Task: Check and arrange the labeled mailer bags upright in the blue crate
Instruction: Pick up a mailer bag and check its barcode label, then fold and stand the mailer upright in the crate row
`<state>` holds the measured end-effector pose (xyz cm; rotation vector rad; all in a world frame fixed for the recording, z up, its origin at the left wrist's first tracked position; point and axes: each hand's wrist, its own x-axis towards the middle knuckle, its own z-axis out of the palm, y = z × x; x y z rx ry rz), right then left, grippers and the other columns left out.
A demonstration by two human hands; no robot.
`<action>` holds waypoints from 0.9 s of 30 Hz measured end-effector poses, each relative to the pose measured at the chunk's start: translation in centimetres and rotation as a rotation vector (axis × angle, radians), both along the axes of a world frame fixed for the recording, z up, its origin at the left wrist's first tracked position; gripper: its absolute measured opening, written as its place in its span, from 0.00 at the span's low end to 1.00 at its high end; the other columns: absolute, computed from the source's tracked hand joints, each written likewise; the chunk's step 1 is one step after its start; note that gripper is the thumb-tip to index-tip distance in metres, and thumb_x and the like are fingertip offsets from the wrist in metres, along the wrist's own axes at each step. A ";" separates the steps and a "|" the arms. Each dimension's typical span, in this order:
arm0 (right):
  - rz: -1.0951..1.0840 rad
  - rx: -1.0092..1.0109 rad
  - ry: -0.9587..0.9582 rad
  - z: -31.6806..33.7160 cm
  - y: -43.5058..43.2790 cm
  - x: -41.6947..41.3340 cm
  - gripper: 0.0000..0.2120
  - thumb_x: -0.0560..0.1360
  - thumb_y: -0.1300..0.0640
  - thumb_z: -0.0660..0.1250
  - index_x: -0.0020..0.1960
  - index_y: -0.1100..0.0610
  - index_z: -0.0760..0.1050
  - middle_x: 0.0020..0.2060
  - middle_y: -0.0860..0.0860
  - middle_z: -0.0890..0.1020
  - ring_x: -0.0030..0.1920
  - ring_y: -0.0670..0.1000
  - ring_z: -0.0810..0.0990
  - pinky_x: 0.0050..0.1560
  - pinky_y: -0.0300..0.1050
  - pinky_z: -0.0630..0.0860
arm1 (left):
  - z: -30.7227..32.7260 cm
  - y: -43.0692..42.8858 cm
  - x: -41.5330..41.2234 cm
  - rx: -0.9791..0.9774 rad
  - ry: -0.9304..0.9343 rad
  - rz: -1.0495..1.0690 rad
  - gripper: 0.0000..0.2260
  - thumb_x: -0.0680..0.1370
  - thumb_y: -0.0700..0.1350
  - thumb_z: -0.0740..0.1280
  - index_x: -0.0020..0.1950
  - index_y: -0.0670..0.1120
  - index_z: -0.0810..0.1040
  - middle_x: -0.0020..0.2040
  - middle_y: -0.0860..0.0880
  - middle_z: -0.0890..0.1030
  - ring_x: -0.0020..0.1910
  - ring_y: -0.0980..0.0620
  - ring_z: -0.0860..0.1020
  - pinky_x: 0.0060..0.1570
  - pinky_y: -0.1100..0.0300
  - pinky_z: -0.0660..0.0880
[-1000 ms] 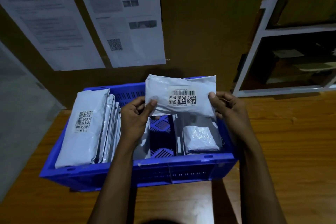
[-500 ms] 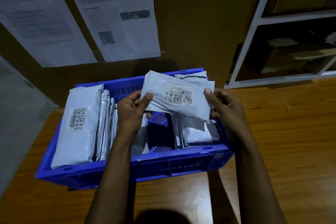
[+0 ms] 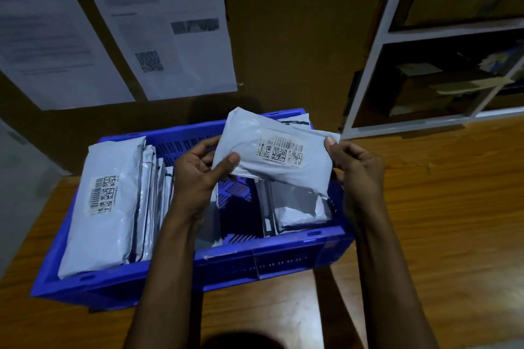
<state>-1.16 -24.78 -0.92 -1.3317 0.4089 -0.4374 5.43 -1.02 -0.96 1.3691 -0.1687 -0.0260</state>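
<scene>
I hold a grey mailer bag (image 3: 266, 156) with a barcode label above the middle of the blue crate (image 3: 283, 259). My left hand (image 3: 195, 176) pinches its left end and my right hand (image 3: 357, 170) grips its right end; the bag tilts down to the right. A row of mailer bags (image 3: 107, 201) stands on edge at the crate's left side, the outermost showing its label. Two or three more bags (image 3: 297, 207) stand at the right side, partly hidden under the held bag. A gap of bare crate floor lies between the two groups.
The crate rests on a wooden table (image 3: 439, 221). Printed sheets (image 3: 175, 25) hang on the brown wall behind it. A white-framed shelf unit (image 3: 442, 31) with boxes stands at the back right.
The held bag has tilted, its right end dropping and its left end rising, and both hands have shifted slightly with it. The view has tipped down a little.
</scene>
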 end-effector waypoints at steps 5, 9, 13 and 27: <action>-0.053 0.096 -0.041 0.3 0.3 0.2 0.09 0.80 0.53 0.71 0.48 0.59 0.81 0.49 0.60 0.87 0.51 0.58 0.87 0.48 0.56 0.80 | 0.3 -2.1 -1.3 -0.225 0.135 -0.162 0.09 0.75 0.41 0.69 0.53 0.38 0.80 0.45 0.41 0.83 0.41 0.47 0.81 0.44 0.55 0.83; 0.070 0.029 -0.026 0.4 0.8 -0.1 0.13 0.81 0.55 0.69 0.57 0.64 0.77 0.51 0.61 0.85 0.47 0.56 0.86 0.42 0.48 0.81 | 0.5 -3.7 -1.4 -0.219 0.170 -0.164 0.11 0.77 0.46 0.69 0.52 0.38 0.81 0.49 0.38 0.85 0.47 0.43 0.84 0.45 0.49 0.83; 0.250 -0.085 -0.014 0.9 0.6 -0.6 0.10 0.79 0.60 0.70 0.56 0.65 0.75 0.53 0.62 0.84 0.40 0.60 0.86 0.42 0.59 0.83 | 0.9 -3.4 -0.6 -0.206 0.157 -0.063 0.09 0.80 0.42 0.68 0.58 0.41 0.80 0.54 0.44 0.86 0.53 0.46 0.85 0.45 0.54 0.83; 0.403 -0.060 0.044 1.7 3.6 -0.1 0.12 0.77 0.59 0.73 0.58 0.65 0.82 0.47 0.55 0.89 0.42 0.47 0.88 0.39 0.43 0.83 | 0.3 -0.4 -0.4 0.213 0.074 -0.019 0.05 0.81 0.36 0.67 0.46 0.41 0.80 0.42 0.45 0.87 0.38 0.50 0.84 0.37 0.56 0.82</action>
